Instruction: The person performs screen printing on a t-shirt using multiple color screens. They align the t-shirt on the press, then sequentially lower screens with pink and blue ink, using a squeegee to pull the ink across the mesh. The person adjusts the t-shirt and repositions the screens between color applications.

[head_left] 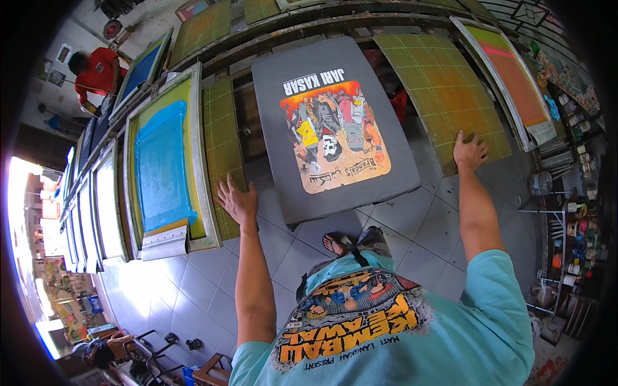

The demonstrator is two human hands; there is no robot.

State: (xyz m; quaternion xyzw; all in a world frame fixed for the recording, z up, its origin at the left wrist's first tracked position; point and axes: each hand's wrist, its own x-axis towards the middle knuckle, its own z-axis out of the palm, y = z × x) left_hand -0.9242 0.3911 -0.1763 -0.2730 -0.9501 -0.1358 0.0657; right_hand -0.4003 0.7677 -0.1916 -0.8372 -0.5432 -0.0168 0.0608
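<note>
Printed grey cloth (270,96) at frame centre, flanked by two spread hands

Grey cloth: lies flat over a board, upper centre to middle of frame. Print multicoloured, figures and lettering, inverted in this view.

Left hand (238,202): left of centre, fingers spread, nothing held, over the near end of the left olive board (222,135). Firm contact: cannot tell.

Right hand (470,153): right of centre, fingers spread, nothing held, on the near part of the right olive board (444,90). Board surface stained orange-brown, crossed by pale green grid lines.

Beyond the boards: screen frame with blue mesh area (161,161) at left, metal-edged strip (164,244) on its near end; screen frame with orange-pink area (508,83) at upper right. Long rails (322,29) run across the top.

Room: grey tiled floor (418,225), strong glare lower left. Bright opening (26,206) at left edge. Person in red shirt (100,71), upper left, beside the row of frames. Rack (563,257) of containers along right edge.
</note>
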